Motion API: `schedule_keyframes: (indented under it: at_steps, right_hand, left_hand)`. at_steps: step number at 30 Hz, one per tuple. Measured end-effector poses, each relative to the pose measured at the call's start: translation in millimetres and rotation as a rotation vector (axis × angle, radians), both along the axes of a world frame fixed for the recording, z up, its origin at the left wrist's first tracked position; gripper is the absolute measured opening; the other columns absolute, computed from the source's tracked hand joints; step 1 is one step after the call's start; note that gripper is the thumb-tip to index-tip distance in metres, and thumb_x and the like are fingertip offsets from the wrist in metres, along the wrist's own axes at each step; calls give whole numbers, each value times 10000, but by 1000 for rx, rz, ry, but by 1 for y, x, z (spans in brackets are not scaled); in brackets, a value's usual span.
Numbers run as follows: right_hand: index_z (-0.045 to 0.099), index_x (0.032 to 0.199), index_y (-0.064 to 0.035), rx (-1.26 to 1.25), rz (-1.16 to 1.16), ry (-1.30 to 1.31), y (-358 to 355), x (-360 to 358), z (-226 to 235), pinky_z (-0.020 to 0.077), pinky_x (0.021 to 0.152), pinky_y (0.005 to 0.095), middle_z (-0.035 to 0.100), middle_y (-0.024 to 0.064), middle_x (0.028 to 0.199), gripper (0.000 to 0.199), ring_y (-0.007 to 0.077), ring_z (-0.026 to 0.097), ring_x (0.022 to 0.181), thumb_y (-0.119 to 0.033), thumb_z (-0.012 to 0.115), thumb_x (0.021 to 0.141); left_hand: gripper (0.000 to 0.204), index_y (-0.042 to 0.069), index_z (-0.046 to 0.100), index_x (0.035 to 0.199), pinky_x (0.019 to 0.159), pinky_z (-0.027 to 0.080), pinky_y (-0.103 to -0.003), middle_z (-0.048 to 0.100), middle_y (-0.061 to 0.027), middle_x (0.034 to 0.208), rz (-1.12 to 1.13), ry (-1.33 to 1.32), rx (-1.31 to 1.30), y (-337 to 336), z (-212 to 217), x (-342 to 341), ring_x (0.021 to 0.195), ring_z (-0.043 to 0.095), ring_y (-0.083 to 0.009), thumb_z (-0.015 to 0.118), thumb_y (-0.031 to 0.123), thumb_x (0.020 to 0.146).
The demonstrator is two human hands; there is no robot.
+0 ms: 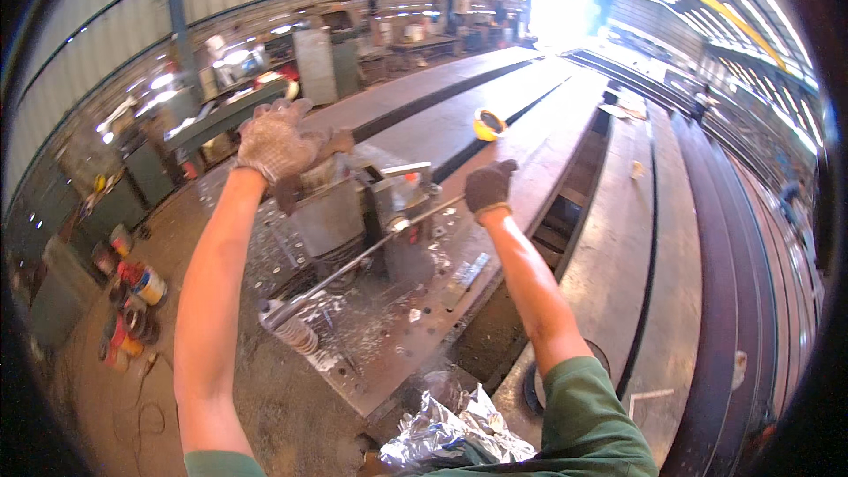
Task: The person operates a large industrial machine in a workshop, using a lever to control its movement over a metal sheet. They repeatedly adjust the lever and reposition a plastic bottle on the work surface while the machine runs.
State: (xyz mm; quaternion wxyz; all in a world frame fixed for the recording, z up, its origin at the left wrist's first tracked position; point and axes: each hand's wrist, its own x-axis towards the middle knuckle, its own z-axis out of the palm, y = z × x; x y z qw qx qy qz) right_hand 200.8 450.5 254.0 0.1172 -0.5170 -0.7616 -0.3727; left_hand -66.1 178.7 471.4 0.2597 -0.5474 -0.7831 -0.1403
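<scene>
My left hand [278, 140], in a dirty knit glove, is raised at a brown, rusty metal piece [329, 148] on top of the vise [329, 219]. Its fingers look spread, and where the palm touches the piece is hidden. My right hand [488, 187], in a dark glove, is closed round the upper end of a long steel bar [349, 265]. The bar slants across the front of the vise, passing its screw end, down to a coil spring [297, 336] at the plate's near corner. A grey metal block with a bright edge sits beside the screw.
The vise stands on a drilled steel plate [389, 349] strewn with shavings. Long steel beams [609, 238] run away to the right with gaps between them. A yellow tape roll [488, 125] lies on one. Crumpled foil [455, 428] is close to me; paint cans [141, 283] stand left.
</scene>
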Motion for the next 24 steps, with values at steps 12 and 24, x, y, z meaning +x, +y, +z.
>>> schedule_keyframes:
  at_steps: [12, 24]
  right_hand:
    - [834, 1003, -106, -51, -78, -47, -19, 1, 14, 383, 935, 679, 789, 165, 1012, 242, 377, 724, 980, -213, 627, 936]
    - [832, 978, -91, -85, -51, 6, -22, -4, 21, 363, 966, 695, 785, 180, 995, 247, 389, 707, 1016, -202, 619, 924]
  left_hand:
    - [623, 143, 676, 1374, 1106, 477, -486, 663, -205, 1386, 92, -216, -123, 35, -31, 23, 1304, 617, -380, 614, 549, 905]
    - [582, 119, 721, 1269, 1052, 510, -490, 687, -212, 1303, 63, -184, -43, 35, -35, 18, 1226, 655, -388, 620, 555, 898]
